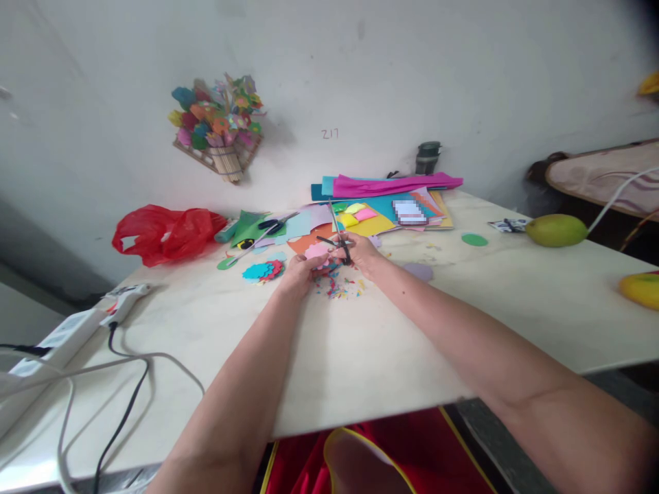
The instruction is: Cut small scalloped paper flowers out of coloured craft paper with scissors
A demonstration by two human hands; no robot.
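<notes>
A pale wall (355,82) is backing the worktop (371,363); places below are being given from the pile of paper scraps (340,287). Just beyond that pile, the left hand (298,273) is pinching a pink scalloped paper piece (314,255), and the right hand (361,252) is gripping scissors (344,252) whose blades are standing apart. Whether the blades are touching the paper, the view is not making clear. The step in hand is appearing to be edge trimming; sound practice would be holding the scissors steady, feeding the paper round with the left hand, taking short snips and keeping fingertips off the cutting line. As to the surface, blue scalloped paper pieces (259,272) are lying left of the pile, a red plastic bag (167,233) is resting farther left, coloured sheets (381,221) are spreading beyond it, and a green fruit (556,230) is sitting well to its right. A white power strip (66,339) is lying well left and nearer. Artificial flowers (219,116) are hanging on the wall, beyond and left of the pile.
</notes>
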